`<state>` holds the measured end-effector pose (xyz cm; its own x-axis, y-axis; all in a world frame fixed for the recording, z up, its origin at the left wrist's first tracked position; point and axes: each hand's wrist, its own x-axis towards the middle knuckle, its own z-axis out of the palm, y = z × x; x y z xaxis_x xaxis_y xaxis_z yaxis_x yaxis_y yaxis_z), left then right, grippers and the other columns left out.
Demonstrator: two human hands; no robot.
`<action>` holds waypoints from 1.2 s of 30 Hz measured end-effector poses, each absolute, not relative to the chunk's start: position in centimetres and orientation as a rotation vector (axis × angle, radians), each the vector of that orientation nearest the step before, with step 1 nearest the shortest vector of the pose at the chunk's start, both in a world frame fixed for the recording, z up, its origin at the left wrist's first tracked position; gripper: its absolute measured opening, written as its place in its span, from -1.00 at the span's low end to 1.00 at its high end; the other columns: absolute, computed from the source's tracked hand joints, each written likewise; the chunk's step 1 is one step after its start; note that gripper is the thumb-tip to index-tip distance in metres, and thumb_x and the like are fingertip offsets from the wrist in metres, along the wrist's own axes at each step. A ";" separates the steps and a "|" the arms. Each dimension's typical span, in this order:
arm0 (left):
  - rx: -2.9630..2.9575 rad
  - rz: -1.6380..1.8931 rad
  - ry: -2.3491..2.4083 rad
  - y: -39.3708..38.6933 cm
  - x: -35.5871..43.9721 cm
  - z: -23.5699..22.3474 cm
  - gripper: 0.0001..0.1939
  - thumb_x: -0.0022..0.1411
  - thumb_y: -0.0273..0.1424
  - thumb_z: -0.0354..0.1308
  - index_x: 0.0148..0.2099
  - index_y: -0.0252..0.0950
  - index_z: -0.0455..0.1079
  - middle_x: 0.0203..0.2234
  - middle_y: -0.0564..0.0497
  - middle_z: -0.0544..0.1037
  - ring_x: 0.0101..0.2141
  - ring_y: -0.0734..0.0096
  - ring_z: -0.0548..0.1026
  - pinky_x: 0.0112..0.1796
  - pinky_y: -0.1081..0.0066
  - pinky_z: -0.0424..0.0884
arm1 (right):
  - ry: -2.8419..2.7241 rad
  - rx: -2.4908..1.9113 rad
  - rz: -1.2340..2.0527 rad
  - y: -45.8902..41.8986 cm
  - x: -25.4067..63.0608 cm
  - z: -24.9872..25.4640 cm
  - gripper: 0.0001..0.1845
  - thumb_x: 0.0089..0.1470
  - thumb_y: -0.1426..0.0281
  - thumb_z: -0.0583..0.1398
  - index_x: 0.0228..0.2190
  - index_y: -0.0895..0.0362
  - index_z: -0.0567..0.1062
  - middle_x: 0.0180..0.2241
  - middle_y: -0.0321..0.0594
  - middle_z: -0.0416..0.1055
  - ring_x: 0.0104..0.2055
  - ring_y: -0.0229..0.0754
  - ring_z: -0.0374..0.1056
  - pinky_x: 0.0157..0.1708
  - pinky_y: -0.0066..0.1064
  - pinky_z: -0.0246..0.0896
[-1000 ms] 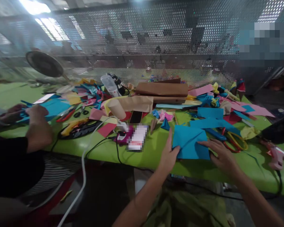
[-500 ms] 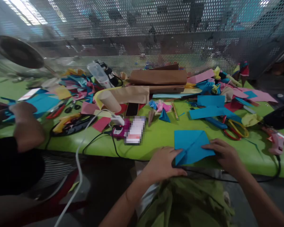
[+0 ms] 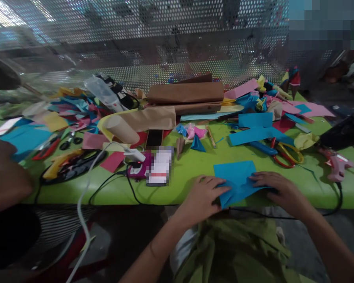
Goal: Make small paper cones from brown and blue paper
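Observation:
A sheet of blue paper (image 3: pixel 236 173) with a crease lies at the front edge of the green table, between my hands. My left hand (image 3: pixel 205 196) grips its lower left corner, fingers bent over the top. On the opposite side, my right hand (image 3: pixel 279 190) holds the right edge, its thumb partly hidden. The paper's lower edge lifts toward me. Beyond it stand a small folded blue paper cone (image 3: pixel 198 144) and a brown paper cone (image 3: pixel 180 147). A pencil (image 3: pixel 211 136) lies to the right of them.
Scissors (image 3: pixel 286 155) and blue paper strips (image 3: pixel 253 135) lie behind my right hand. A pink glue gun (image 3: pixel 336 163) with a cord sits at right. Left are a phone (image 3: pixel 160 167), a purple power adapter (image 3: pixel 140 167), a white cable (image 3: pixel 84 208) and another person's arm (image 3: pixel 7 177).
My view has turned a little to the right. My left fingers have moved over the paper's left part, and my right hand reaches further onto its right edge.

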<state>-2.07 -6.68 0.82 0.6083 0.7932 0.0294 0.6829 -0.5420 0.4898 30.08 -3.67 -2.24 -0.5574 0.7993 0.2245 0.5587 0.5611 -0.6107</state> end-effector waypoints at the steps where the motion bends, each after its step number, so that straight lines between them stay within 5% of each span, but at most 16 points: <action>1: 2.373 0.378 1.200 -6.6 -1.9 0.7 -0.59 0.28 -0.24 0.29 0.17 0.02 0.47 0.18 0.00 0.50 0.16 0.11 0.41 0.14 0.09 0.21 | -2.295 -1.104 0.670 -3.6 30.0 -2.1 -0.61 0.08 0.55 0.14 -0.14 -0.05 0.61 0.03 -0.22 0.59 0.17 0.01 0.42 0.14 -0.02 0.31; 3: 2.290 0.465 1.257 -6.4 -1.6 0.4 -0.80 0.34 -0.21 0.23 -0.01 -0.05 0.56 0.11 0.01 0.56 0.10 0.15 0.45 0.10 0.11 0.23 | -2.249 -1.139 0.677 -3.5 29.6 -1.9 -0.74 0.20 0.42 0.19 -0.13 -0.05 0.61 -0.03 -0.21 0.62 0.11 0.00 0.46 0.10 -0.06 0.34; 7: 2.099 0.636 1.421 -6.0 -0.5 -0.4 -0.81 0.42 -0.25 0.15 -0.18 -0.19 0.53 -0.13 -0.01 0.65 -0.06 0.21 0.52 -0.01 0.16 0.27 | -2.121 -1.262 0.651 -3.1 28.7 -2.0 -0.83 0.25 0.24 0.21 -0.28 0.01 0.59 -0.18 -0.16 0.60 -0.11 -0.03 0.49 -0.10 -0.18 0.39; 12: 1.985 0.696 1.750 -4.7 1.2 -1.1 -0.85 0.39 -0.29 0.17 -0.25 -0.23 0.40 -0.40 0.01 0.58 -0.30 0.21 0.53 -0.17 0.23 0.31 | -1.981 -1.547 0.459 -2.7 27.7 -2.8 -0.53 0.22 0.06 0.18 -0.60 0.02 0.24 -0.57 -0.30 0.28 -0.50 -0.16 0.25 -0.50 -0.31 0.10; 14: 1.968 0.727 1.842 -4.1 1.8 -1.3 -0.90 0.34 -0.33 0.22 -0.17 -0.22 0.37 -0.40 0.02 0.58 -0.29 0.19 0.55 -0.17 0.23 0.32 | -1.964 -1.592 0.373 -2.7 27.3 -2.8 -0.61 0.20 0.05 0.19 -0.52 0.01 0.33 -0.56 -0.30 0.31 -0.49 -0.14 0.28 -0.49 -0.31 0.09; 16: 1.945 0.759 1.897 -3.8 2.1 -1.7 -0.81 0.30 -0.36 0.26 -0.07 -0.21 0.35 -0.37 0.02 0.59 -0.26 0.17 0.57 -0.15 0.21 0.33 | -1.962 -1.601 0.343 -2.7 26.9 -2.6 -0.73 0.22 0.09 0.18 -0.22 0.01 0.49 -0.51 -0.28 0.40 -0.45 -0.09 0.35 -0.45 -0.29 0.16; 18: 1.929 0.780 1.914 -3.9 2.2 -1.9 -0.69 0.28 -0.39 0.27 0.03 -0.20 0.33 -0.34 0.02 0.60 -0.24 0.15 0.57 -0.12 0.18 0.33 | -1.982 -1.574 0.335 -2.7 26.6 -2.4 -0.55 0.26 0.15 0.15 0.13 0.00 0.41 -0.45 -0.24 0.47 -0.40 -0.05 0.42 -0.39 -0.26 0.25; 20: 1.935 0.785 1.910 -4.2 2.1 -2.1 -0.59 0.27 -0.42 0.27 0.12 -0.19 0.30 -0.33 0.02 0.60 -0.24 0.14 0.57 -0.11 0.16 0.33 | -2.040 -1.510 0.323 -2.6 26.5 -2.2 -0.49 0.30 0.20 0.13 0.24 -0.04 0.33 -0.37 -0.19 0.54 -0.32 -0.01 0.46 -0.33 -0.21 0.31; 23: 1.963 0.767 1.895 -4.7 2.0 -2.1 -0.48 0.27 -0.44 0.27 0.23 -0.17 0.24 -0.33 0.02 0.59 -0.23 0.12 0.55 -0.11 0.15 0.31 | -2.102 -1.410 0.346 -2.5 26.7 -2.4 -0.63 0.33 0.25 0.11 0.12 -0.05 0.45 -0.20 -0.13 0.59 -0.20 0.01 0.49 -0.22 -0.17 0.36; 27: 1.993 0.698 1.880 -4.9 1.9 -1.8 -0.57 0.31 -0.42 0.24 0.19 -0.16 0.30 -0.30 -0.01 0.60 -0.18 0.07 0.52 -0.13 0.13 0.27 | -2.149 -1.347 0.440 -2.1 27.2 -2.7 -0.76 0.34 0.26 0.11 -0.13 -0.04 0.58 -0.24 -0.18 0.61 -0.19 0.01 0.49 -0.17 -0.12 0.37; 31: 2.011 0.607 1.863 -4.9 1.9 -1.6 -0.81 0.35 -0.35 0.22 0.00 -0.16 0.41 -0.28 -0.03 0.62 -0.20 0.07 0.50 -0.17 0.13 0.24 | -2.182 -1.371 0.466 -2.0 27.2 -2.5 -0.71 0.34 0.24 0.09 -0.14 -0.07 0.61 -0.28 -0.18 0.60 -0.23 0.01 0.47 -0.22 -0.10 0.36; 36: 2.006 0.611 1.879 -4.8 1.9 -1.5 -0.85 0.33 -0.37 0.24 -0.06 -0.19 0.42 -0.31 -0.03 0.61 -0.22 0.10 0.50 -0.18 0.13 0.25 | -2.197 -1.414 0.420 -2.2 27.1 -2.7 -0.69 0.34 0.22 0.07 -0.11 -0.11 0.61 -0.28 -0.15 0.60 -0.25 0.05 0.46 -0.21 -0.07 0.31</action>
<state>1.89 -4.83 -1.54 0.0412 0.9953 0.0874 0.8565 -0.0802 0.5099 27.11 -2.19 -2.68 -0.3432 0.9093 0.2354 0.7586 0.4161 -0.5014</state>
